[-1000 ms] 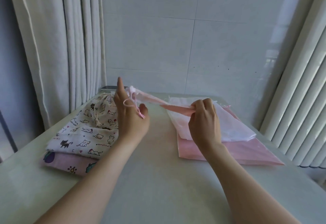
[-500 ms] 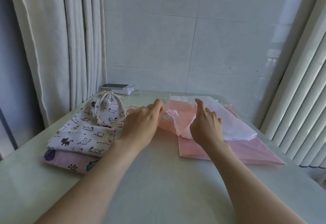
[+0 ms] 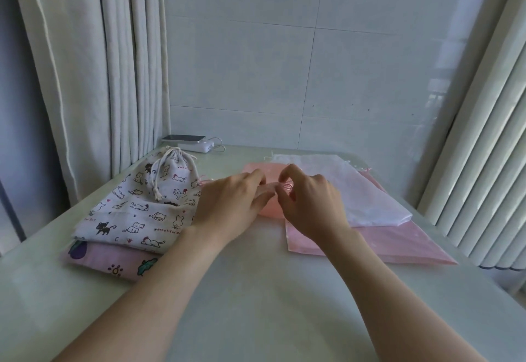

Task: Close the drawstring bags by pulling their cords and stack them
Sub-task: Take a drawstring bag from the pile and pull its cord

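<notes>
Drawstring bags [image 3: 136,213] on pale table [image 3: 256,304], tiled wall [image 3: 284,77]

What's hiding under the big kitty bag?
A pink printed bag lies under the big kitty bag; only its near edge shows. The rest is covered, so anything else beneath cannot be seen.

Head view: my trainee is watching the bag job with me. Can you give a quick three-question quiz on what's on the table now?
1. True or false: the small cat-print bag is already cinched shut.
2. Pick one: the white bag lies on A) a pink bag, B) a tray, C) a chair.
3. Fill in: the right hand pinches a thin pink ____.

Key: 1 true; 2 A; 3 cord.
</notes>
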Demonstrator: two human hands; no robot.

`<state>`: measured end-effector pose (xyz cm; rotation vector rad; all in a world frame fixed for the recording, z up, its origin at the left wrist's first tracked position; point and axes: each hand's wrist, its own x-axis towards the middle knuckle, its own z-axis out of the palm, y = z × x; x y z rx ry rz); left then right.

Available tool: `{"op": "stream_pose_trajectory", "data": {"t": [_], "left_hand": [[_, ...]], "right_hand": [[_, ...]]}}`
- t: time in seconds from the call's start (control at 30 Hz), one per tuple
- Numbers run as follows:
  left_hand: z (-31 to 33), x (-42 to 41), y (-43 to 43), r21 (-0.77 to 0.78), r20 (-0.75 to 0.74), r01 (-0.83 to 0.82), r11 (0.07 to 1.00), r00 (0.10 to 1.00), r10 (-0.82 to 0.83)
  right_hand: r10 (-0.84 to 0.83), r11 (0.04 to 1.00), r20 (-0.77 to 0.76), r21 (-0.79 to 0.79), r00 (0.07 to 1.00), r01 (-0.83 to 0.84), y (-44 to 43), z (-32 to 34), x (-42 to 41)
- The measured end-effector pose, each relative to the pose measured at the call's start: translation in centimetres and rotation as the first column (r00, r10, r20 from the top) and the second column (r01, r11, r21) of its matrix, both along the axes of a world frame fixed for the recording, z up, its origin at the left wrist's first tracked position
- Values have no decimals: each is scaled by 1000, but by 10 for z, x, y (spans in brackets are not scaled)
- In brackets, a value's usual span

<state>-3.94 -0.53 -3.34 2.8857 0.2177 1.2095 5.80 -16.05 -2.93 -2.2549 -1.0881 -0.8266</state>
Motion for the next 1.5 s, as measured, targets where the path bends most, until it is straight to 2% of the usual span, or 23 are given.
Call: {"op": "stream_pose_trajectory", "data": {"t": [0.1,0.2,0.37,0.47,0.6,0.7,0.8,0.97,1.17,1.27,1.33,1.4,1.5], "left_hand": [[6,-6,2,-5,-60,-147,989,987,146],[8,-9,5,-33,-60,-267,963,962,265],[5,-8,8,-102,-47,-315,944,949,312],[2,-5,12,-196,-38,-276,941,961,274],[1,2,23,-357,152,-134,924,968,199],[3,2,27,-493,260,-5,870,953,153],[2,2,31,-575,280,33,818,947,159],[1,3,34,-568,310,37,822,935,172],[2,1,36,-492,382,21,870,904,194],[6,-1,35,-484,403,10,875,890,213],[7,-3,36,-488,441,18,873,867,229],[8,-3,36,-504,480,24,863,839,257],[8,-2,41,-550,508,60,833,816,276]], "right_hand": [[-25,1000,61,-12,998,26,-2,-2,2],[-86,996,102,48,991,81,-2,-2,6],[-84,965,-12,247,996,84,-3,-2,10],[-20,935,-108,350,994,56,-2,-3,10],[3,916,-248,390,969,97,-2,-4,13],[17,908,-298,404,955,109,-5,-9,20],[26,891,-339,434,940,131,-6,-12,28],[10,872,-359,460,933,168,-11,-10,30],[-26,860,-330,473,944,189,-11,-13,35],[-19,864,-367,463,930,200,-15,-8,34],[13,861,-417,467,909,202,-16,-6,33],[96,840,-525,498,846,214,-18,-3,30],[369,730,-680,634,633,256,-19,4,23]]}}
